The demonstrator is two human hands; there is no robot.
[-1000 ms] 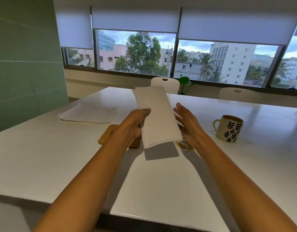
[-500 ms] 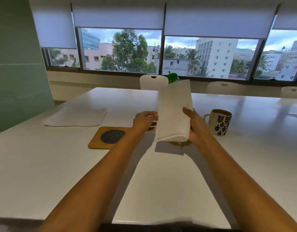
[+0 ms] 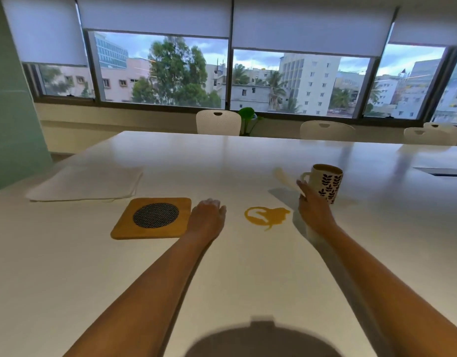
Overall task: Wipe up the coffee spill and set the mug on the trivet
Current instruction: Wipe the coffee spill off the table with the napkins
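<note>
**Colleague:** What is nearest to your camera?

**Operator:** At the bottom edge I see one dark, blurred, round shape [image 3: 260, 338]. I cannot tell what it is. Above it, two bare forearms reach out over the one white table [image 3: 67, 253].

**Colleague:** And the hands?

**Operator:** The left hand [image 3: 206, 217] is palm down, just beside the right edge of the trivet [image 3: 151, 217]. Its fingers lie close together and hold nothing (the tips are blurred, so I cannot tell if they touch the table). The right hand [image 3: 313, 208] has its fingers curled round one pale, blurred strip, the towel [image 3: 286, 180]. The towel points up and to the left from the hand.

**Colleague:** Where is the spill?

**Operator:** I count one coffee spill [image 3: 266, 215], an orange-brown ring with a tail. It lies on the table between the two hands, not yet wiped. The towel is apart from it, on the far side.

**Colleague:** The mug and the trivet?

**Operator:** One mug [image 3: 326, 182], cream with dark leaves, stands upright on the table just behind the right hand, with its handle to the left. I cannot tell if the hand touches it. It is well apart from the one trivet, a wooden square with a dark round mesh in the middle.

**Colleague:** And farther away?

**Operator:** One folded white cloth [image 3: 85, 182] lies at the left. Behind the table I count four white chairs [image 3: 218, 122] and one green plant [image 3: 248, 115], then a row of windows [image 3: 170, 73].
</note>
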